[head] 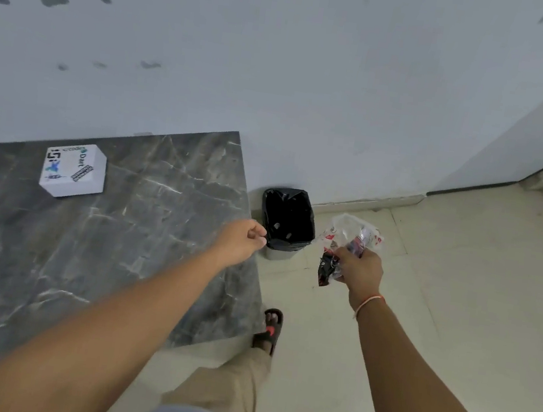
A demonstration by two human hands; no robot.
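Observation:
My right hand [360, 269] grips a bunch of crumpled plastic wrappers [350, 240], clear, white, red and black, held above the floor just right of a small bin. The bin [290, 220] is grey with a black liner and stands on the floor against the wall, beside the table's corner. My left hand [247, 237] hovers over the table's right edge with its fingers curled and nothing in it, just left of the bin.
A dark grey marble table [104, 235] fills the left side. A white printed box [73, 169] lies on it near the wall. Pale floor tiles [441, 297] stretch to the right. My sandalled foot [269, 330] stands by the table's corner.

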